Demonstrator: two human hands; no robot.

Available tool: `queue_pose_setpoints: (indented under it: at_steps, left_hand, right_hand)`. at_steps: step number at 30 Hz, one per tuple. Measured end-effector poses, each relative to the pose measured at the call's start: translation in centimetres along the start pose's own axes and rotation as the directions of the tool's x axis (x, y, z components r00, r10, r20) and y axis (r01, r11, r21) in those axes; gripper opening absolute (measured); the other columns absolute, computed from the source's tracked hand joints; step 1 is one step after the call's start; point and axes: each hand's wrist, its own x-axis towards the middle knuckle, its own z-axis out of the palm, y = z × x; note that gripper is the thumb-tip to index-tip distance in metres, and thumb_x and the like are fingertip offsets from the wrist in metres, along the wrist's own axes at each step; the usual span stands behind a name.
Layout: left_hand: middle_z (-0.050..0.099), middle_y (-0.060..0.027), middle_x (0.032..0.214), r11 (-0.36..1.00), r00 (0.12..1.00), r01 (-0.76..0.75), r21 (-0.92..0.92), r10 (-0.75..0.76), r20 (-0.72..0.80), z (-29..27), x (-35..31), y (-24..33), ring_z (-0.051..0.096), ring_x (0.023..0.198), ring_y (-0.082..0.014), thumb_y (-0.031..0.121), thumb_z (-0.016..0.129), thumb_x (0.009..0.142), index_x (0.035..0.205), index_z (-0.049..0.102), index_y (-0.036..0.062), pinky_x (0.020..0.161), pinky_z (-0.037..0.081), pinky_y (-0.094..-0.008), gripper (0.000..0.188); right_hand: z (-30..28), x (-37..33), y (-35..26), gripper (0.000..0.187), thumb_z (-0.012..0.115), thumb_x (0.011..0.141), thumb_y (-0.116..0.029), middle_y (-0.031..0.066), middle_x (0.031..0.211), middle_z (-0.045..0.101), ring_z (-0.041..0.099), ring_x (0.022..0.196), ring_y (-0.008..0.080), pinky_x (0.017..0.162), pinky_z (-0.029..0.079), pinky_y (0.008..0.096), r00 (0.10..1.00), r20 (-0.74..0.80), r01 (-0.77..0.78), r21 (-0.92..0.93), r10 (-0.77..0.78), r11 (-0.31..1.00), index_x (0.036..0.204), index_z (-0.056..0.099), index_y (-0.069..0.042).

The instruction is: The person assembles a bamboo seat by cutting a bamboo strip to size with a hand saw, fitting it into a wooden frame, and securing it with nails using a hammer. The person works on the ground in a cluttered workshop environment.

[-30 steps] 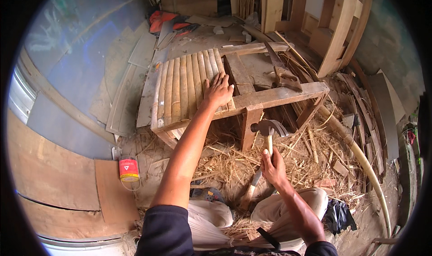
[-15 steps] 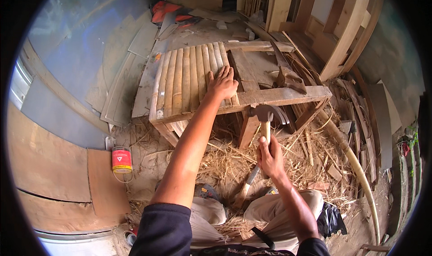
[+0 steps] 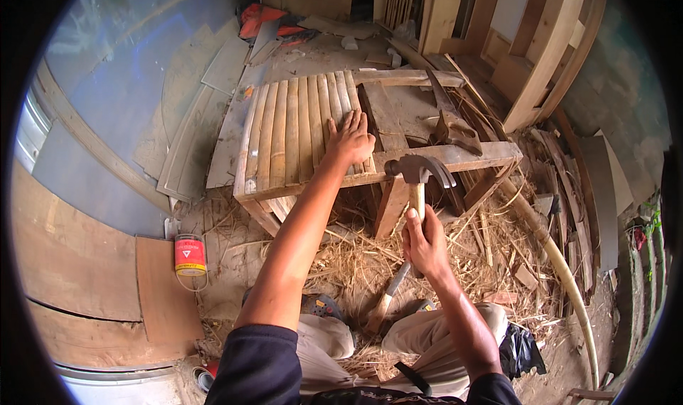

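Observation:
My left hand [image 3: 351, 141] rests with its fingers stretched out on the last of several bamboo slats [image 3: 293, 131]. These slats lie side by side across the left part of a low wooden frame [image 3: 455, 157]. In my right hand [image 3: 427, 247] is a claw hammer [image 3: 418, 171], gripped round its pale handle and held upright, its head just in front of the frame's near rail. A handsaw [image 3: 455, 133] lies on the frame's right side, its blade pointing away from me. Below my right hand, a tool with a wooden handle [image 3: 383, 307] stands between my feet; its other end is partly hidden.
Bamboo shavings [image 3: 356, 252] litter the ground under the frame. A red and yellow can [image 3: 190, 255] stands at the left by a plywood sheet [image 3: 162, 284]. A long bamboo pole [image 3: 551, 248] and scrap boards [image 3: 569, 191] lie at the right. A black plastic bag [image 3: 523, 348] is beside my right knee.
The hammer head has risen slightly and shifted a little left with my right hand. My left hand stays on the slats. The whole view has shifted slightly.

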Motion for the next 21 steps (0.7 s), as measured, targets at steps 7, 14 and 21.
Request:
queue_pose_setpoints:
  at_steps: [7,14,21]
  left_hand:
    - [0.003,-0.0031,0.165,1.0,1.0,-0.012,-0.006,0.012,0.001,0.1,0.1,-0.1,0.004,0.152,-0.0184,0.035,0.025,0.098,0.157,0.009,0.0072,0.121,0.001,-0.0566,0.066]
    - [0.005,-0.0016,0.165,1.0,1.0,0.003,0.006,-0.002,-0.022,0.5,0.7,-0.3,0.005,0.152,-0.0175,0.036,0.026,0.1,0.157,0.011,0.0095,0.121,0.005,-0.0562,0.065]
    - [0.015,0.0016,0.164,0.998,0.997,-0.048,-0.036,0.046,-0.059,0.0,0.7,-1.1,0.016,0.15,-0.0165,0.041,0.022,0.104,0.154,0.024,0.0156,0.121,0.012,-0.0546,0.056]
  right_hand:
    - [0.4,-1.4,1.6,0.033,0.049,0.104,-0.036,-0.0035,0.065,0.047,0.043,0.052,0.0039,0.044,0.035,0.0229,0.993,0.018,-0.117,0.123,0.116,0.985,0.097,0.049,-0.003]
    - [1.2,-1.5,0.9,0.036,0.049,0.103,-0.038,-0.0019,0.065,0.049,0.045,0.051,0.0061,0.045,0.036,0.0251,0.997,0.005,-0.081,0.059,0.081,0.995,0.096,0.05,-0.003]
    - [1.0,2.9,-4.5,0.043,0.051,0.102,-0.037,0.0169,0.062,0.059,0.059,0.055,0.0216,0.052,0.045,0.0402,0.991,0.01,0.127,-0.393,-0.134,0.911,0.1,0.052,0.006]
